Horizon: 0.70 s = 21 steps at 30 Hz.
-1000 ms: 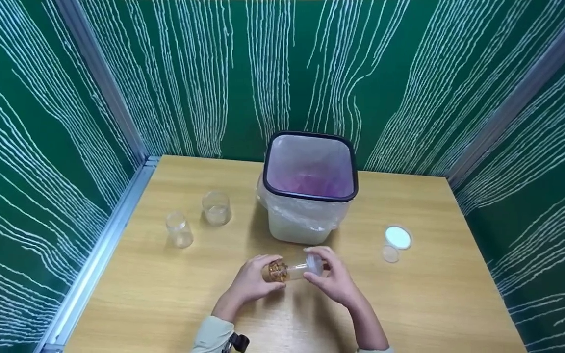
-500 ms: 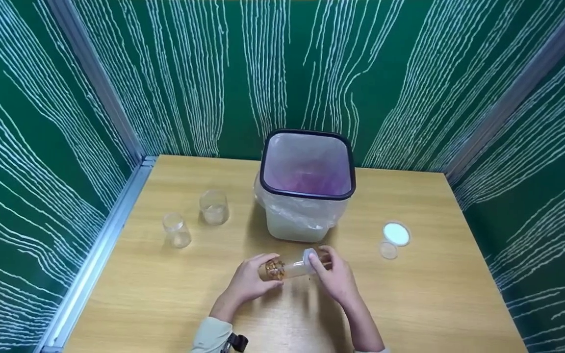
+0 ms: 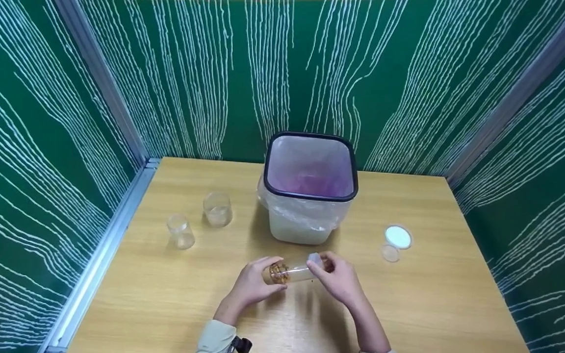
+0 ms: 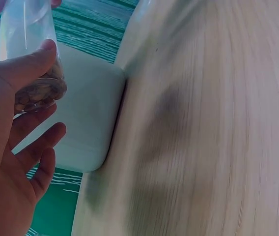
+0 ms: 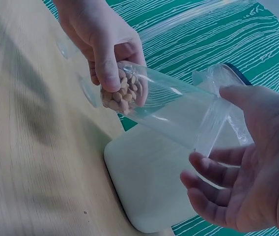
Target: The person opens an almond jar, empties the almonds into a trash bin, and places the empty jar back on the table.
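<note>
A clear cylindrical jar [image 3: 302,273] lies on its side between my two hands, held over the table in front of the bin. Brown almond-like pieces [image 5: 125,91] are gathered at its base end. My left hand [image 3: 254,283] grips that end, thumb on one side and fingers on the other. At the opposite end, my right hand [image 3: 342,280] holds the translucent lid [image 5: 212,123] between thumb and fingers. In the right wrist view its thumb is at the lid's upper edge and a fingertip at the lower one.
Behind the jar stands a pale bin [image 3: 298,228] with a black rim and a plastic liner. To the left are two clear containers, one tall [image 3: 181,232] and one wider [image 3: 218,210]. A white-topped round lid [image 3: 398,237] and a small clear disc [image 3: 390,253] lie at the right.
My right hand has shifted its grip on the lid, the thumb moving up from the lower edge across it. My left hand keeps its hold on the jar's base.
</note>
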Motion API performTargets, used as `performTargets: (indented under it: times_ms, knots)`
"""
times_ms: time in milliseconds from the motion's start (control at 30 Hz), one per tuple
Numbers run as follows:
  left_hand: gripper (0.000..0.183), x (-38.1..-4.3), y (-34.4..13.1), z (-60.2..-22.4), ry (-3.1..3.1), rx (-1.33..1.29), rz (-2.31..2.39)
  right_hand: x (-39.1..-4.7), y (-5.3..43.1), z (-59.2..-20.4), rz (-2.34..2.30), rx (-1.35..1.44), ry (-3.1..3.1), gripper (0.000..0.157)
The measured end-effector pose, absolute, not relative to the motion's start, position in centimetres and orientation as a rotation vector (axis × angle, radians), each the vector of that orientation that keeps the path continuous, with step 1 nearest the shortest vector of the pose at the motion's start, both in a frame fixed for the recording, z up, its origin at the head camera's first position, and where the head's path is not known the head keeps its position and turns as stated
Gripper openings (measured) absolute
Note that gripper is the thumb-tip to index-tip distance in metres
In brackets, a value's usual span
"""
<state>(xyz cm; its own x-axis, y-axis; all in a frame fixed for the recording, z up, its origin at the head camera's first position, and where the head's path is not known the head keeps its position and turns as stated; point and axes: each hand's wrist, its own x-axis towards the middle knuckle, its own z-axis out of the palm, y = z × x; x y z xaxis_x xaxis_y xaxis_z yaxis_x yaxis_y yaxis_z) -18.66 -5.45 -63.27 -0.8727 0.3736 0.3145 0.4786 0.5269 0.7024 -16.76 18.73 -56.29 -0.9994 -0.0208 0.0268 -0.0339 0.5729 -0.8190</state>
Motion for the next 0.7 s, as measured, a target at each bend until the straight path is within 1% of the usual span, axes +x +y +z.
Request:
performTargets:
  times_ms: [100,233,400,500,600,700]
  knots:
    - [0.064,-18.6,-5.3,-63.5,-2.638,-0.746,-1.285,-16.7,19.0,-56.3,1.494,0.119,-2.773,0.041]
    - [0.063,-18.6,-5.4,-63.5,-2.626,-0.719,-1.306,-16.8,19.3,-56.1,1.566,0.283,-2.754,0.045]
    - [0.063,-18.7,-5.5,-63.7,-2.611,-0.718,-1.317,-17.0,19.6,-56.1,1.625,0.444,-2.712,0.046]
    - [0.064,-18.6,-5.4,-63.8,-2.605,-0.711,-1.331,-16.9,19.8,-56.0,1.656,0.524,-2.687,0.05]
    - [0.065,-18.4,-5.4,-63.9,-2.598,-0.702,-1.349,-16.6,19.6,-55.3,1.648,0.64,-2.64,0.056]
    - [0.065,-18.2,-5.5,-64.0,-2.595,-0.684,-1.352,-16.0,19.0,-54.0,1.575,0.777,-2.586,0.056]
